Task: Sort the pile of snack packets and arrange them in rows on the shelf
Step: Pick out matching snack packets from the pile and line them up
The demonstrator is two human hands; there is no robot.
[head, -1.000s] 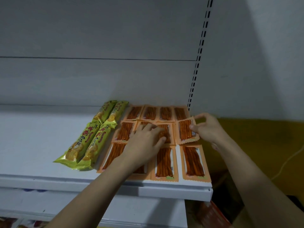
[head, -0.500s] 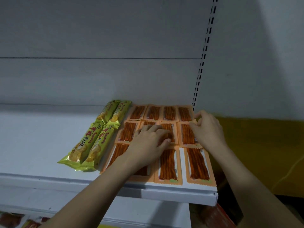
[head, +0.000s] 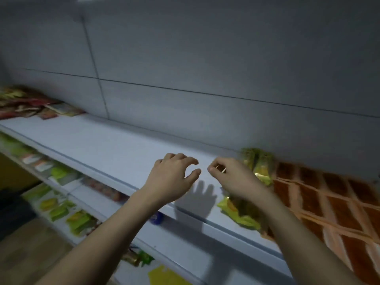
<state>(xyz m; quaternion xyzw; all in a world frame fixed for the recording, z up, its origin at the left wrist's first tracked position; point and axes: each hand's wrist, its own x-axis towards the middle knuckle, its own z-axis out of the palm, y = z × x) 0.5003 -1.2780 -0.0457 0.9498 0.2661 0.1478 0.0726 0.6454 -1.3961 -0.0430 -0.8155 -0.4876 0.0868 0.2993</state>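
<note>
The view is blurred by motion. My left hand [head: 174,177] hovers above the white shelf [head: 102,145], fingers loosely curled, holding nothing. My right hand [head: 232,177] hangs just to its right, fingers bent, and it too looks empty. Behind and under my right hand lie the long yellow-green packets [head: 259,167]. Right of those, the orange snack packets [head: 329,194] lie flat in rows at the shelf's right end. A mixed pile of snack packets [head: 26,103] sits at the shelf's far left, against the back panel.
A grey back panel [head: 205,58] rises behind the shelf. Lower shelves at the left hold more packets [head: 78,221], green, yellow and orange. A wooden floor [head: 24,249] shows at the bottom left.
Both hands have lifted off the orange packets and moved left over bare shelf. The view has swung left, bringing the far pile into sight.
</note>
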